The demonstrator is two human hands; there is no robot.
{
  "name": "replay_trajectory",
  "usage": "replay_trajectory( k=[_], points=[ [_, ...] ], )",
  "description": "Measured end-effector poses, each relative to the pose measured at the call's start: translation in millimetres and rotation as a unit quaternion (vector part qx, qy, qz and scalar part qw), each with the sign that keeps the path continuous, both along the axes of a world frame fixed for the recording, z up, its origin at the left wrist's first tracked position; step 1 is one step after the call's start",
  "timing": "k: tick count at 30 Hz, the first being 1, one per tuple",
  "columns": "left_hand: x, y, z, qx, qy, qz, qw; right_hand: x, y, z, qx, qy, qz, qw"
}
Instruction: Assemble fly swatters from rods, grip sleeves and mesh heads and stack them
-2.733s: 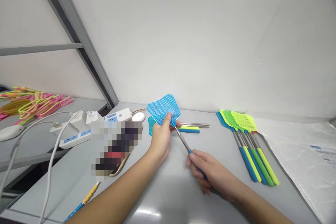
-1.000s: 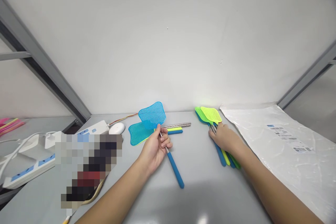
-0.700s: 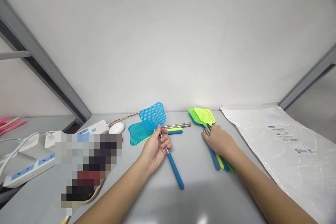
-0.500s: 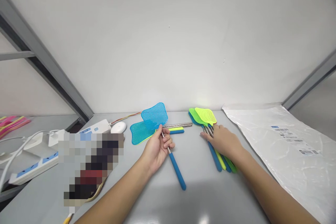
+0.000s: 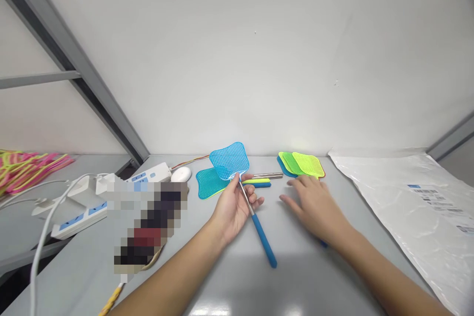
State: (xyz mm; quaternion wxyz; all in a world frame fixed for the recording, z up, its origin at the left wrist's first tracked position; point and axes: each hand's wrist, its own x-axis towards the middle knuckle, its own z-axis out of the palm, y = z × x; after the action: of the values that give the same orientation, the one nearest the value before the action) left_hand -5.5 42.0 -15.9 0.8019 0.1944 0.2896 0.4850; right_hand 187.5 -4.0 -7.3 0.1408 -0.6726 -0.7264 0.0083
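Note:
My left hand (image 5: 234,207) pinches the metal shaft of a blue fly swatter (image 5: 264,241) between thumb and fingers. Its mesh head tilts up toward the wall, and its blue handle points toward me. Behind that hand lie more fly swatters: a teal mesh head (image 5: 211,183), metal shafts (image 5: 272,176) and yellow and blue handles (image 5: 261,183). My right hand (image 5: 317,205), thumb and fingers apart, is over a fanned pile of fly swatters with yellow (image 5: 310,164), green and blue heads. It hides their shafts and most handles; a blue handle tip shows beneath.
At right lies a white plastic mailing bag (image 5: 385,202) with a printed label. Power strips (image 5: 79,219) with plugs and cables, a round white device (image 5: 181,174) and a pixelated item (image 5: 148,227) are at left. Farther left are pink and yellow strands (image 5: 29,170).
The view has turned left, so the scene sits farther right. My right hand has shifted left relative to the pile, now covering most handles. My left hand keeps the blue fly swatter.

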Motion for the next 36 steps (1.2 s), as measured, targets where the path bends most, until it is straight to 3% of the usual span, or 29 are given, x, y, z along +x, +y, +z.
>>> replay_trajectory(
  k=[2,5,9,12,17,21,27,30,36],
  points=[
    [0.0,-0.1,1.0,0.002,-0.016,0.011,1.0,-16.3,-6.6,-1.1,-0.041,0.161,0.065,0.984],
    [-0.3,-1.4,4.2,0.001,-0.036,0.022,0.999,-41.9,-18.7,-5.8,-0.157,0.343,0.128,0.917],
    [-1.7,-4.1,11.6,0.01,-0.038,0.026,0.999,-61.5,-28.8,-13.1,-0.245,0.483,0.144,0.828],
    [-5.2,-1.6,16.9,0.028,-0.018,0.052,0.998,-63.6,-30.1,-16.4,-0.272,0.528,0.143,0.792],
    [-12.6,10.0,14.7,0.088,0.049,0.192,0.976,-60.7,-29.7,-19.4,-0.242,0.53,0.133,0.802],
    [-14.5,14.9,7.3,0.158,0.137,0.256,0.944,-61.0,-31.8,-21.0,-0.229,0.523,0.133,0.81],
    [-20.3,17.9,-1.2,0.22,0.247,0.242,0.912,-61.4,-34.3,-26.0,-0.213,0.529,0.138,0.809],
    [-22.5,17.1,-3.6,0.214,0.258,0.226,0.914,-60.4,-34.5,-28.1,-0.205,0.532,0.13,0.811],
    [-20.5,11.1,1.7,0.223,0.259,0.192,0.92,-56.0,-33.2,-22.2,-0.185,0.491,0.133,0.841]
  ],
)
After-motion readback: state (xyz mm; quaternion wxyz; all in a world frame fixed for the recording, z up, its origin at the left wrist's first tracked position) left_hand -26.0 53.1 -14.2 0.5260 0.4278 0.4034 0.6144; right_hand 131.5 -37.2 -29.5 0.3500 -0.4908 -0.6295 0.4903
